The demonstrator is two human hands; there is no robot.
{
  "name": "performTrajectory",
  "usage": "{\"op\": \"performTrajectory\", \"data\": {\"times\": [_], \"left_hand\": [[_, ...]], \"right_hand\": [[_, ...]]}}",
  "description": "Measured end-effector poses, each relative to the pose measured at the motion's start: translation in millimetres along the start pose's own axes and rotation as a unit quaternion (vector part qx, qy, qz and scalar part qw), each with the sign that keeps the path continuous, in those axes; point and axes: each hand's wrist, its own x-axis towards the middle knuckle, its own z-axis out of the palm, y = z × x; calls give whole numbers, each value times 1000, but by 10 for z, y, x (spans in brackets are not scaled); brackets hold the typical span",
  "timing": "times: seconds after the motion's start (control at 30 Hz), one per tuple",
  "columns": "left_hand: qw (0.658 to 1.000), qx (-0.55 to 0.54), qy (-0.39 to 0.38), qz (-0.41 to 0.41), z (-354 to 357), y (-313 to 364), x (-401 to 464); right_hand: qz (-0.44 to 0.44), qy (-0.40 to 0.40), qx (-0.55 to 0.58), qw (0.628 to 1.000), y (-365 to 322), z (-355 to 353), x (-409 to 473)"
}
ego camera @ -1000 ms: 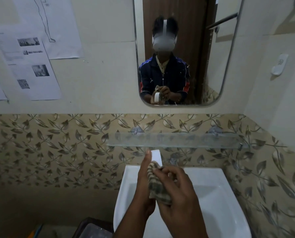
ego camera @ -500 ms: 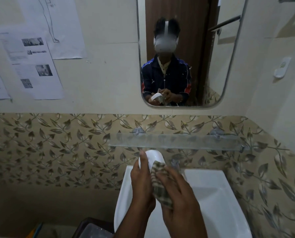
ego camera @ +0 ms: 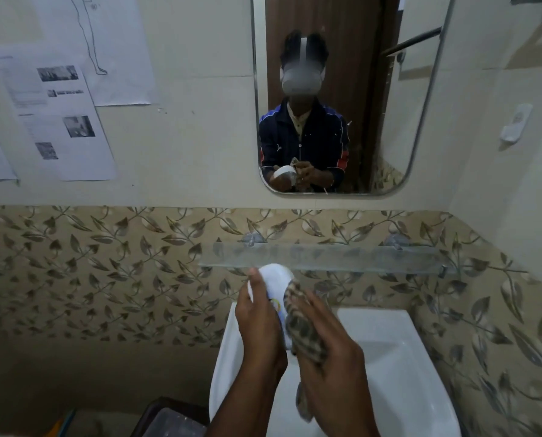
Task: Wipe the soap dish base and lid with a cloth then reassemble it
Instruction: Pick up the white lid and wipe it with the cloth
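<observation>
My left hand [ego camera: 258, 323] grips a white oval soap dish part [ego camera: 276, 280] and holds it tilted above the sink, just below the glass shelf. A small coloured sticker shows on its face. My right hand [ego camera: 329, 351] holds a checked brown cloth [ego camera: 301, 323] bunched against the right side of the white part. A loose end of the cloth hangs below my right palm. I cannot tell whether the white part is the base or the lid. The other part of the dish is not in view.
A white sink [ego camera: 399, 342] lies under my hands. A glass shelf [ego camera: 342, 257] runs along the leaf-patterned tiles above it. A mirror [ego camera: 342, 99] hangs higher up, with papers [ego camera: 55, 118] on the wall at left. A dark bin [ego camera: 168, 417] stands at lower left.
The white part has turned from edge-on to showing its broad oval face and has risen toward the shelf. My right hand has kept the cloth against it and shifted slightly lower.
</observation>
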Motion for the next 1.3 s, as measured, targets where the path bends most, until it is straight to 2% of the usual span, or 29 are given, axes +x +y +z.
{"op": "performTrajectory", "data": {"times": [0.07,0.13,0.17,0.2,0.23,0.27,0.3,0.33,0.37,0.4,0.43,0.47,0.5,0.57,0.6,0.63,0.67,0.73,0.9,0.93,0.97,1.0,1.07,1.1,1.13,1.17,1.2,1.3], "left_hand": [[997,-40,25,-54,-33,-38,32],[991,-75,-28,-104,-89,-156,63],[992,-61,-52,-98,-114,-210,72],[995,-26,-64,-66,-131,-238,76],[997,38,-62,7,-150,-242,98],[984,120,-58,122,-158,-186,104],[949,194,-65,240,-171,-115,120],[890,277,-99,348,-183,-56,139],[832,342,-142,414,-198,-36,173],[804,370,-184,427,-171,28,155],[800,383,-201,416,-151,39,169],[810,375,-193,407,-120,71,156],[836,352,-156,390,-95,78,161],[909,279,-61,303,-78,122,173],[932,257,-28,254,-95,138,200],[939,261,-15,224,-112,148,229],[931,292,-19,217,-125,136,251],[895,361,-47,256,-133,84,224],[814,442,-105,361,-175,86,188],[815,439,-117,361,-183,91,186],[829,419,-114,353,-174,112,156],[859,376,-96,334,-152,116,120],[946,259,-2,196,-65,177,47],[974,198,42,103,-35,178,56],[983,166,68,43,-19,179,57],[978,194,61,41,-15,159,57],[967,240,46,75,-20,121,59],[906,342,9,249,-64,95,-1]], "right_hand": [[23,-24,42,999,19,-5,-29],[110,-68,115,985,78,-86,95],[150,-95,139,974,92,-159,175],[160,-116,148,969,108,-244,254],[148,-132,123,972,124,-333,323],[140,-153,99,973,114,-414,388],[133,-179,82,971,113,-470,432],[131,-206,92,965,114,-509,457],[130,-220,103,961,129,-527,476],[127,-222,116,960,144,-530,501],[120,-213,125,962,161,-521,511],[110,-196,139,964,164,-506,512],[96,-170,149,969,171,-487,504],[70,-134,161,975,173,-419,445],[55,-125,163,977,172,-380,406],[32,-117,150,981,183,-348,371],[4,-108,116,987,204,-328,351],[-58,-105,7,993,229,-334,394],[-131,-168,-222,951,159,-326,499],[-139,-178,-241,944,167,-332,507],[-145,-179,-235,944,184,-331,510],[-139,-163,-198,957,195,-312,499],[-63,-76,-35,994,210,-219,414],[-2,-41,45,998,210,-158,357],[48,-25,98,994,207,-96,297],[71,-17,121,990,212,-53,247],[71,-10,119,990,225,-44,227],[-29,-26,-2,999,228,-153,326]]}}
